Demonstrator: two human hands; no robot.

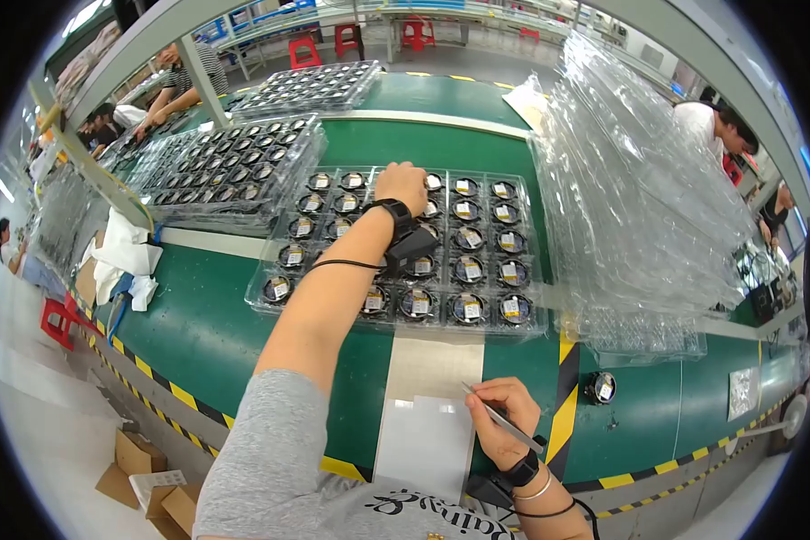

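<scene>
We have round black parts (469, 238) seated in the clear tray (533, 326), under and around our left hand (403, 187) at its back row; we cannot tell whether those fingers grip a part. Nearer us than the tray, our right hand (506, 409) pinches a thin metal tool (522, 436). Right of the tray's front edge lies 1 loose part (601, 388); beyond its right side stand stacked clear plastic sheets (639, 198).

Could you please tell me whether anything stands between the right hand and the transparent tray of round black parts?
Nothing visible stands between the right hand, holding a slim metal tool, and the transparent tray: only the flat green bench and beige sheet. The left forearm crosses above the tray, hiding part.
</scene>
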